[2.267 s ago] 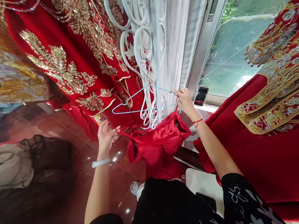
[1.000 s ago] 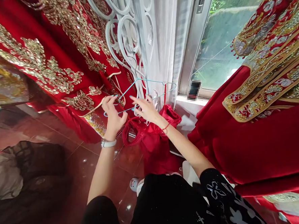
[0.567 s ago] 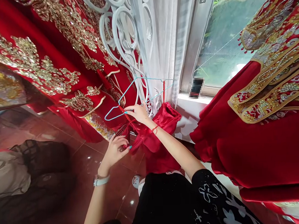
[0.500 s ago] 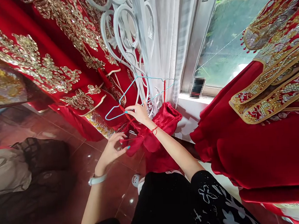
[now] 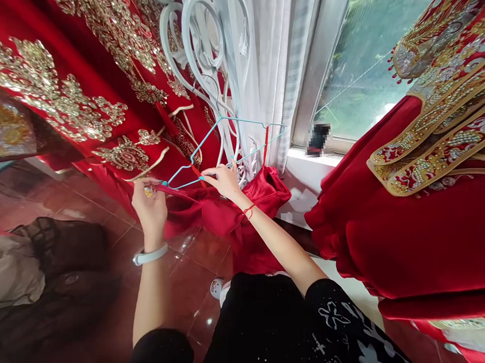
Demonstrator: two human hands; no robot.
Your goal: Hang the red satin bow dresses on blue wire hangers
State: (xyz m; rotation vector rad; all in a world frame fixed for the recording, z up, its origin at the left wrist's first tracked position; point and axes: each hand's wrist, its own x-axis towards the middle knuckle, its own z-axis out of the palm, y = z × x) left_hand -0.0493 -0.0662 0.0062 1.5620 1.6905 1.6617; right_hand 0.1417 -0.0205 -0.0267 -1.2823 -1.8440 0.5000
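Note:
A light blue hanger (image 5: 207,141) hangs by its hook on white scrollwork. From it hangs a red satin dress (image 5: 268,193), one thin strap looped over each side of the hanger. My right hand (image 5: 224,182) is closed, thumb and fingers pinching the hanger's lower bar beside the left strap. Near the hanger's left end, my left hand (image 5: 149,209) is pinched on the dress, drawing a stretch of its cloth out to the left. The fingertips partly hide the pinched edge.
Red garments with gold sequins (image 5: 51,89) hang at the left, and a beaded red garment (image 5: 410,171) at the right. White scrollwork (image 5: 195,42) and a window (image 5: 355,76) stand ahead. Dark and beige bags (image 5: 66,247) lie on the tiled floor (image 5: 116,211).
My left hand, earlier lower with fingers spread beside the dress, has moved up and left and pulled the cloth out taut. The right hand keeps its place at the hanger.

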